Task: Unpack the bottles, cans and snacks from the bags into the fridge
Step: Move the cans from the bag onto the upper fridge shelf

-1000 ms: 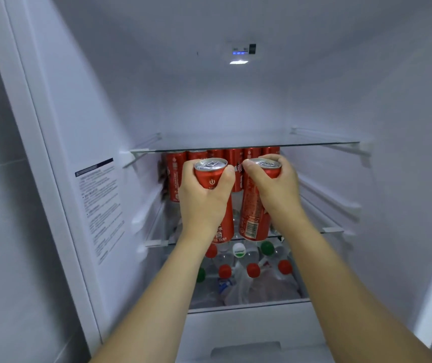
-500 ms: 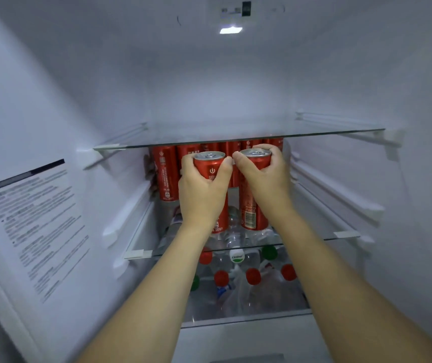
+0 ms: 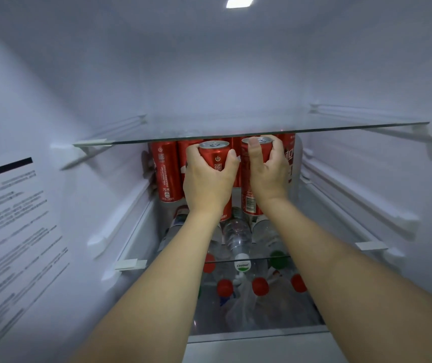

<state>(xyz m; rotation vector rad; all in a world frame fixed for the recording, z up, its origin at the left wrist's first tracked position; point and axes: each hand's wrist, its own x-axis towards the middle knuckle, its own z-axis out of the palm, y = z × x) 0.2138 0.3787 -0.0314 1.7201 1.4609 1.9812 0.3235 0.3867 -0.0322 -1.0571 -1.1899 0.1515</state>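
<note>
Two red cans stand upright side by side in the fridge, just under the upper glass shelf (image 3: 314, 128). The left hand (image 3: 207, 179) wraps the left can (image 3: 216, 158); the right hand (image 3: 268, 174) wraps the right can (image 3: 248, 203). More red cans (image 3: 166, 171) stand behind, toward 12 o'clock. Bottles (image 3: 237, 237) lie below at 6 o'clock.

Cans (image 3: 167, 172) stand behind bottles (image 3: 237, 235), under shelf (image 3: 262, 127).

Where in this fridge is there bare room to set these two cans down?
The upper glass shelf is bare from wall to wall. Below it, a row of red cans fills the back, leaving only the front strip. The bottom compartment is packed with bottles.
</note>
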